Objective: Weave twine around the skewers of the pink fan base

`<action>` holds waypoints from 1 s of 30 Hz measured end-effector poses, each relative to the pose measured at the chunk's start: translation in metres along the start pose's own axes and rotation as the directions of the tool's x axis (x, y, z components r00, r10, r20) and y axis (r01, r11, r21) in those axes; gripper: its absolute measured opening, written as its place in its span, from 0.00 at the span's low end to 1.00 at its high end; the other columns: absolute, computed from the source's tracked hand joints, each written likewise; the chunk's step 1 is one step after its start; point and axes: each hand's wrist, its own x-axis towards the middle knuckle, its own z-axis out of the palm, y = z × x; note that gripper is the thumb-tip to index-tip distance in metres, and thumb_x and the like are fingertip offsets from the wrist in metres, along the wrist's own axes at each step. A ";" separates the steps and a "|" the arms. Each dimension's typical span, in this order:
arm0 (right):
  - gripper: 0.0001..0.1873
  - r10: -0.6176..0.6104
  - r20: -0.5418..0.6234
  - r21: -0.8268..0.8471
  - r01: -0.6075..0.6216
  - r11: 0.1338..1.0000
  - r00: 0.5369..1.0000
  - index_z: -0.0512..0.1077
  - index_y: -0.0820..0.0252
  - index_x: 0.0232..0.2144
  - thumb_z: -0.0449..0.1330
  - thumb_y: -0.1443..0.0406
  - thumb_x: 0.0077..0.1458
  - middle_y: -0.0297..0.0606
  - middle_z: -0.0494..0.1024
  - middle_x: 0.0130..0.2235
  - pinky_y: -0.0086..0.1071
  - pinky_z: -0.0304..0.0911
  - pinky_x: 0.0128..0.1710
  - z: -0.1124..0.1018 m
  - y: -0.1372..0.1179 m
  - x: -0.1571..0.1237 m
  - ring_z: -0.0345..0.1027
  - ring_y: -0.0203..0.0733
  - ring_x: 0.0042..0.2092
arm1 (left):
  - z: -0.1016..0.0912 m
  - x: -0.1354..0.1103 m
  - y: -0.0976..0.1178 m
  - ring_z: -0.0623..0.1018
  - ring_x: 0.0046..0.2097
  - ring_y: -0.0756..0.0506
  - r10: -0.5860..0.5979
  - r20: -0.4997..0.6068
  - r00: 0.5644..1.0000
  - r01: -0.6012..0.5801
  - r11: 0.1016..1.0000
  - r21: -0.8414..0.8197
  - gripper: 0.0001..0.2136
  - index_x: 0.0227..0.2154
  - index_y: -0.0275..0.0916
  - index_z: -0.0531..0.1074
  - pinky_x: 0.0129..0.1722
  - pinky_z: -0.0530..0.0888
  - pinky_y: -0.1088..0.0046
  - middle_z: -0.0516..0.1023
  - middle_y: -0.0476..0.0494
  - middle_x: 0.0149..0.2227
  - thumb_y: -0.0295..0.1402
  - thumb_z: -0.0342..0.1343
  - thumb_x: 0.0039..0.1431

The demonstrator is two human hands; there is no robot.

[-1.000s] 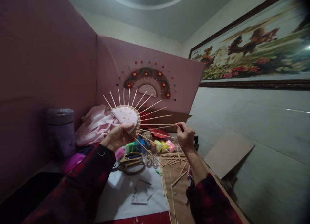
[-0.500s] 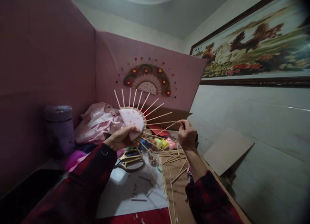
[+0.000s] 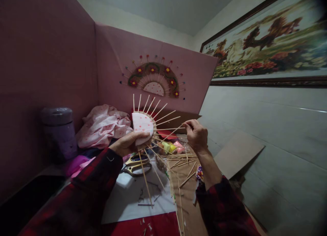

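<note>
My left hand is closed on a half-round fan piece, covered in white fabric with pink dots. Thin wooden sticks radiate from its curved edge, where a band of tan twine runs around them. Off to the right of the piece, my right hand pinches the end of a thin tan strand, stretched toward the sticks; whether it is twine or a stick is hard to tell. Gold-handled scissors lie below my left hand, beside a coil of twine.
Loose sticks lie on brown cardboard at right. Bundled pink cloth and a purple bottle stand at left. A finished decorated fan hangs on the pink panel behind. Colourful packets lie beyond the sticks.
The fan piece has turned clockwise a little and shifted right in my left hand. My right hand, still pinching the strand, has moved slightly up and left. The view has tilted slightly.
</note>
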 end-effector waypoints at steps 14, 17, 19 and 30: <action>0.09 0.013 -0.036 -0.148 -0.018 0.989 0.999 0.68 0.61 0.27 0.54 0.62 0.54 0.34 0.72 0.30 0.27 0.50 0.28 0.000 -0.010 -0.001 0.63 0.34 0.30 | 0.017 0.000 -0.021 0.75 0.26 0.47 -0.188 0.097 0.977 0.188 0.982 0.015 0.08 0.30 0.31 0.70 0.30 0.72 0.70 0.76 0.39 0.25 0.20 0.53 0.44; 0.10 0.026 -0.046 -0.149 -0.033 0.988 0.999 0.69 0.61 0.27 0.54 0.61 0.55 0.34 0.72 0.30 0.27 0.49 0.28 -0.001 -0.011 -0.001 0.63 0.34 0.30 | 0.017 -0.001 -0.021 0.75 0.27 0.46 -0.190 0.107 0.976 0.190 0.982 0.011 0.08 0.30 0.31 0.70 0.30 0.72 0.71 0.76 0.39 0.26 0.20 0.54 0.43; 0.10 0.022 -0.042 -0.157 -0.028 0.987 0.999 0.69 0.60 0.27 0.54 0.61 0.54 0.33 0.72 0.30 0.27 0.49 0.27 -0.001 -0.011 -0.001 0.63 0.34 0.30 | 0.014 0.001 -0.021 0.75 0.28 0.46 -0.172 0.123 0.977 0.172 0.985 0.011 0.09 0.31 0.31 0.70 0.31 0.71 0.70 0.76 0.39 0.27 0.21 0.55 0.43; 0.12 -0.009 -0.100 -0.207 -0.012 0.978 0.995 0.69 0.59 0.27 0.53 0.58 0.55 0.33 0.73 0.30 0.27 0.47 0.27 -0.005 -0.013 0.000 0.63 0.34 0.30 | -0.004 0.007 -0.008 0.76 0.29 0.47 -0.106 0.086 0.991 0.109 0.993 -0.042 0.10 0.33 0.31 0.69 0.32 0.72 0.72 0.76 0.42 0.27 0.23 0.56 0.44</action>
